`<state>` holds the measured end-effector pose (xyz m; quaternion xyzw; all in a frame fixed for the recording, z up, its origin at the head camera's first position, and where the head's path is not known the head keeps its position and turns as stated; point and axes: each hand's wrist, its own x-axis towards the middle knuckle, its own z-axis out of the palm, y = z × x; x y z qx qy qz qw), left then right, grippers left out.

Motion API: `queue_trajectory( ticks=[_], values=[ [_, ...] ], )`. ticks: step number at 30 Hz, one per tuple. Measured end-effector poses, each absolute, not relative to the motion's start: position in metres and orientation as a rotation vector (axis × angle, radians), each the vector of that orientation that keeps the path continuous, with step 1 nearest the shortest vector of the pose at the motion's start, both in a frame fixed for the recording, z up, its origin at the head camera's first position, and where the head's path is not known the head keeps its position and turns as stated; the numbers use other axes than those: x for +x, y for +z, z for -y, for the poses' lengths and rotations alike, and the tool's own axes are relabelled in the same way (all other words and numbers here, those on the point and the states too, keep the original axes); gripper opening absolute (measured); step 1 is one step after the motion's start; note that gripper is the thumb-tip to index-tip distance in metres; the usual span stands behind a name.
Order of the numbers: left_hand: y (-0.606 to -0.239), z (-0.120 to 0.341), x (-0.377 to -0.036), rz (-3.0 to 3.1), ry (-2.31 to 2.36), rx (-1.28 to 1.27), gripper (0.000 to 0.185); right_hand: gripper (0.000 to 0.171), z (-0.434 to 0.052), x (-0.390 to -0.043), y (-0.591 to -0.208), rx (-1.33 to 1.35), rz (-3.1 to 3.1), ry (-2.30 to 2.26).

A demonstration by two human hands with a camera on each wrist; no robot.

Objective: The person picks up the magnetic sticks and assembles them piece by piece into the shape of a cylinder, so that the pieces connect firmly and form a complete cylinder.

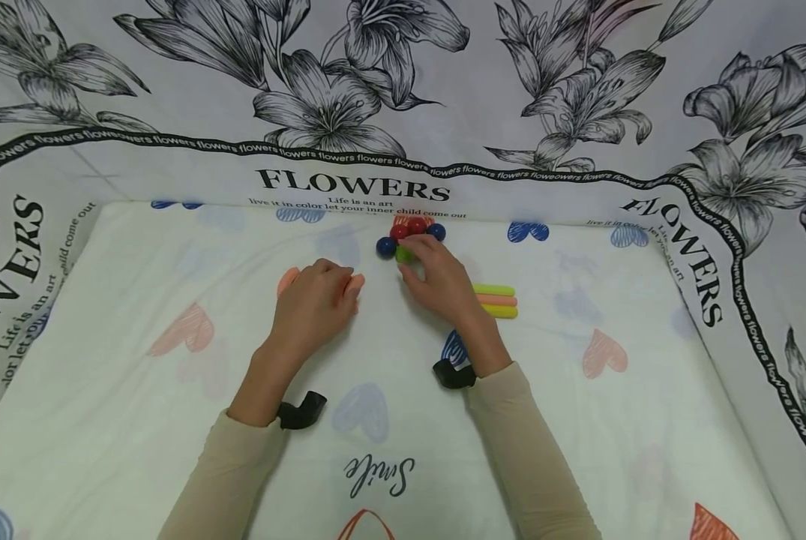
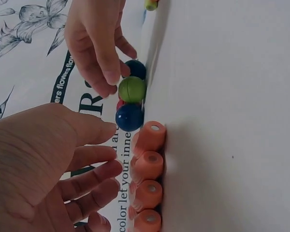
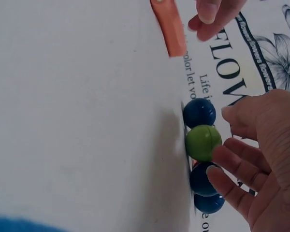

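My right hand (image 1: pixel 421 259) reaches to a cluster of balls at the mat's far edge, and its fingertips (image 3: pixel 216 155) touch a green ball (image 3: pixel 203 142). Blue balls (image 3: pixel 199 112) lie on both sides of the green one, and red balls (image 1: pixel 408 226) sit just behind. My left hand (image 1: pixel 335 289) hovers with relaxed fingers (image 2: pixel 99 159) over a row of orange tubes (image 2: pixel 149 164) and holds nothing. From the head view, only the tubes' ends (image 1: pixel 288 280) show past that hand.
Three sticks, yellow-green, orange and yellow (image 1: pixel 495 300), lie side by side to the right of my right hand. Everything rests on a white mat with heart prints (image 1: pixel 173 420), and a flower-print sheet (image 1: pixel 349 112) rises behind it.
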<state>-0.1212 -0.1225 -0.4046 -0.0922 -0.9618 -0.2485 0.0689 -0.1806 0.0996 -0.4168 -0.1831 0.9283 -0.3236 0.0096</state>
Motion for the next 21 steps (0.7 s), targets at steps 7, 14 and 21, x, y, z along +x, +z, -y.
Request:
queue_trajectory(
  ticks=[7, 14, 21],
  values=[
    [-0.404, 0.1202, -0.1192, 2.932, -0.773, -0.343, 0.023, 0.047, -0.1003, -0.1806, -0.416, -0.539, -2.908, -0.947],
    [-0.4021, 0.1172, -0.1182, 2.945, -0.788, -0.411, 0.019, 0.046, -0.1007, -0.1804, -0.4147, -0.535, -2.911, -0.92],
    [-0.4026, 0.1158, -0.1169, 2.932, -0.802, -0.406, 0.021, 0.039, -0.1016, -0.1794, -0.415, -0.512, -2.904, -0.894]
  ],
)
